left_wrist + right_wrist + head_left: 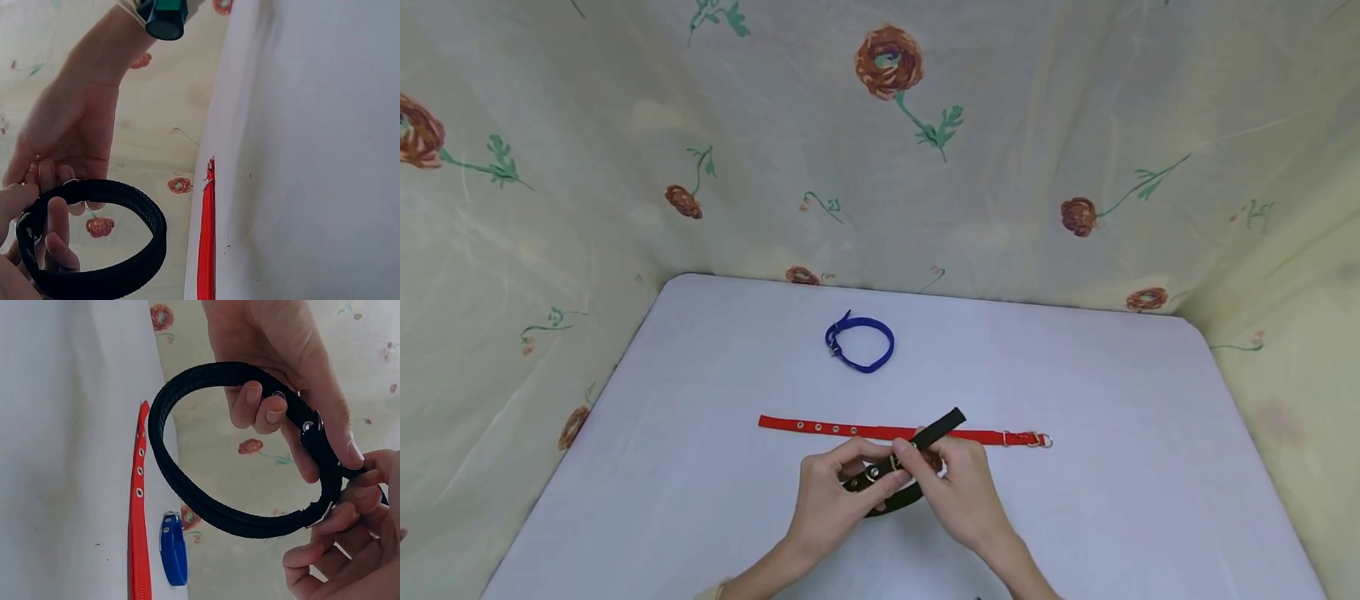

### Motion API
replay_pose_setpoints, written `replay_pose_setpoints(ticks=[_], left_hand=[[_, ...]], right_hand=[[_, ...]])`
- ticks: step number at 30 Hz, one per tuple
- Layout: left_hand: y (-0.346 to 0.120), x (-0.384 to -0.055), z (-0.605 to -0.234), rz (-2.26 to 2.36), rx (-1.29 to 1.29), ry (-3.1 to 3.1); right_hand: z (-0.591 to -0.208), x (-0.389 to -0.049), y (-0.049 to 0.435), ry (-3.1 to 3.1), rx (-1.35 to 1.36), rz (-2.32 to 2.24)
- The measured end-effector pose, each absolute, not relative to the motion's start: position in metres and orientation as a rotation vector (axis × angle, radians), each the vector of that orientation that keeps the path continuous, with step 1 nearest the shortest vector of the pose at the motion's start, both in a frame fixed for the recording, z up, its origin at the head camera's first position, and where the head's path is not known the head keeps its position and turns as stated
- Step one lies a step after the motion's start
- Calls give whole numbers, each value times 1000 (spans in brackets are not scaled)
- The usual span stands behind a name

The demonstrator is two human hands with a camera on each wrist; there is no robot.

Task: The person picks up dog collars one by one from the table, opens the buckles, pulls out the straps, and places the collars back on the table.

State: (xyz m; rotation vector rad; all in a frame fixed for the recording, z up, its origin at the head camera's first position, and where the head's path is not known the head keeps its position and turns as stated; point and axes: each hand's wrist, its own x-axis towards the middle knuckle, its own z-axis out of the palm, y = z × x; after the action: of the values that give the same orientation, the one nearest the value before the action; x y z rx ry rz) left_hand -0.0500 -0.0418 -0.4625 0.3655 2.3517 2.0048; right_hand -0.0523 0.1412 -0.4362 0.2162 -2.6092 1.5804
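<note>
Left hand (835,502) and right hand (961,490), close together, pinch a textured black collar (904,498) bent into a loop, mostly on the near side of a flat red strap (880,432) with metal-ringed holes (836,429); beyond the strap, a blue collar (867,368) lies buckled, roughly round.

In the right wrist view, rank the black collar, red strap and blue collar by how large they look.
1. Black collar, though it looks nearest the camera, so its real size is unsure
2. Red strap, cut off by the bottom edge
3. Blue collar
</note>
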Motion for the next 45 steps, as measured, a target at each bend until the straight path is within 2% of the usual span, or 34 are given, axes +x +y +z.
replay_pose_setpoints(ticks=[20,29,45], left_hand=[[-40,-48,-467,2004,385,2329],[-37,-51,-463,1973,164,2228],[-42,-66,-465,1946,22,2013]], right_hand=[[-443,-52,139,-2512,192,1602],[-438,-53,138,-2694,102,1650],[-446,-57,140,-2749,162,1660]])
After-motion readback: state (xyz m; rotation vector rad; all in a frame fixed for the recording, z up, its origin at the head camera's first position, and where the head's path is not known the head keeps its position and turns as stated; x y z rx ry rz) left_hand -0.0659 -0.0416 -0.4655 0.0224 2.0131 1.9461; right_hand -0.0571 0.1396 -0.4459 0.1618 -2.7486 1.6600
